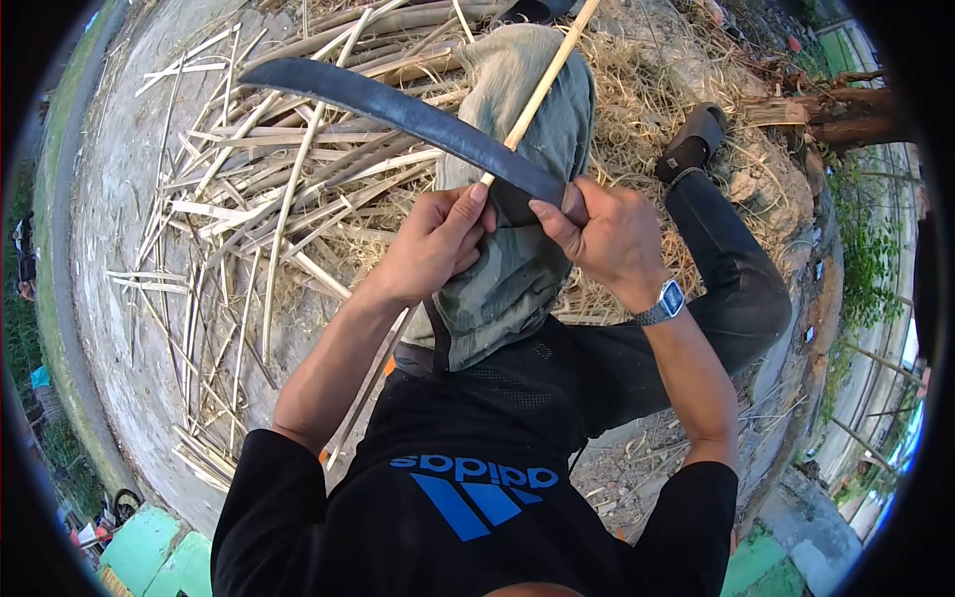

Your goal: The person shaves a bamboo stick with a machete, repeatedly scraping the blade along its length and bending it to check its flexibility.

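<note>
A thin pale strip of split wood or bamboo (pixel 545 88) slants over a camouflage cloth (pixel 507 289) draped on one leg. My left hand (pixel 445 239) pinches the strip's lower part between thumb and fingers. My right hand (pixel 609 234) is closed round the handle of a long curved dark blade (pixel 398 117). The blade points to the upper left and crosses the strip just above my left hand. Most of the handle is hidden in my right hand.
Many split strips and stalks (pixel 288 189) lie on the ground at left and ahead. Curly shavings (pixel 627 109) are heaped beyond the legs. A dark shoe (pixel 694 142) is at the upper right, near a wooden log (pixel 846 114).
</note>
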A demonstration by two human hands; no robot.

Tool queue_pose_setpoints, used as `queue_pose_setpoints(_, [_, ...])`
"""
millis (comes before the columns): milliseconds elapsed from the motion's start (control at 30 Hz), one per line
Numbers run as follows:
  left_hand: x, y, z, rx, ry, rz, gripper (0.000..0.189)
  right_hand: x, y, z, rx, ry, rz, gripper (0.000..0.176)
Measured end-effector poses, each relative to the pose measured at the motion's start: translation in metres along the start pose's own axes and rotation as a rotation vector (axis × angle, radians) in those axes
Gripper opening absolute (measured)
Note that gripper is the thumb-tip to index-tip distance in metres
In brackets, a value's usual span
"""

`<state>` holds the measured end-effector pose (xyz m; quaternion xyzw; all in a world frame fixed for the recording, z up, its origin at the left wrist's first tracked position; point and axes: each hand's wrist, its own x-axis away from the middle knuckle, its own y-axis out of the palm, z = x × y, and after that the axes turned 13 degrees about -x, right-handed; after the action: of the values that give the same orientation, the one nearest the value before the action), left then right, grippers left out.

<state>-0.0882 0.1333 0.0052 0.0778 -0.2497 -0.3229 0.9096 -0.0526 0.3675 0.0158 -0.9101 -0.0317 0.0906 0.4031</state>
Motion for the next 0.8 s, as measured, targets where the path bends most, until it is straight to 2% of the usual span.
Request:
queue_pose_setpoints(100, [0.001, 0.003, -0.004, -0.026, -0.037, 0.075, 0.039, 0.01, 0.005, 0.004, -0.008, -0.002, 0.0, 0.062])
queue_pose_setpoints(167, [0.003, 0.001, -0.01, -0.022, -0.019, 0.06, 0.04, 0.007, -0.005, 0.01, -0.027, -0.072, -0.028, 0.064])
queue_pose_setpoints(200, [0.005, -0.001, -0.01, -0.007, -0.007, -0.001, 0.039, -0.002, -0.014, 0.018, -0.055, 0.068, 0.005, 0.064])
queue_pose_setpoints(233, [0.007, -0.001, -0.01, 0.014, 0.008, -0.061, 0.038, -0.01, -0.022, 0.022, -0.053, 0.07, 0.0, 0.064])
queue_pose_setpoints(300, [0.007, 0.007, -0.008, 0.067, -0.002, -0.078, 0.039, -0.027, -0.04, 0.027, -0.15, 0.299, 0.067, 0.064])
queue_pose_setpoints(367, [0.004, 0.01, -0.003, 0.102, 0.002, -0.1, 0.039, -0.009, -0.02, 0.009, -0.195, 0.228, 0.068, 0.065])
queue_pose_setpoints(433, [0.004, 0.005, -0.007, 0.13, -0.104, -0.02, 0.041, 0.005, -0.006, -0.001, -0.051, -0.099, -0.093, 0.066])
queue_pose_setpoints(467, [0.005, 0.001, -0.01, 0.103, -0.098, -0.048, 0.042, 0.0, -0.006, 0.011, 0.0, -0.148, -0.064, 0.067])
queue_pose_setpoints(500, [0.007, -0.002, -0.01, 0.098, -0.115, -0.055, 0.042, -0.01, -0.014, 0.023, -0.007, -0.131, -0.06, 0.067])
queue_pose_setpoints(567, [0.014, -0.004, -0.006, 0.038, -0.041, -0.075, 0.044, -0.03, -0.034, 0.037, -0.118, 0.215, 0.003, 0.067])
queue_pose_setpoints(667, [0.014, -0.003, 0.002, 0.06, -0.056, -0.064, 0.044, -0.038, -0.037, 0.033, -0.173, 0.253, 0.044, 0.067])
queue_pose_setpoints(700, [0.012, -0.004, 0.003, 0.092, -0.073, -0.068, 0.043, -0.031, -0.031, 0.026, -0.171, 0.244, 0.069, 0.067])
queue_pose_setpoints(767, [0.016, -0.005, -0.003, 0.046, -0.073, -0.06, 0.043, -0.004, -0.009, 0.007, -0.156, -0.107, 0.015, 0.071])
queue_pose_setpoints(800, [0.022, -0.007, -0.009, 0.02, -0.089, -0.042, 0.042, -0.007, -0.014, 0.011, -0.164, -0.094, 0.036, 0.071])
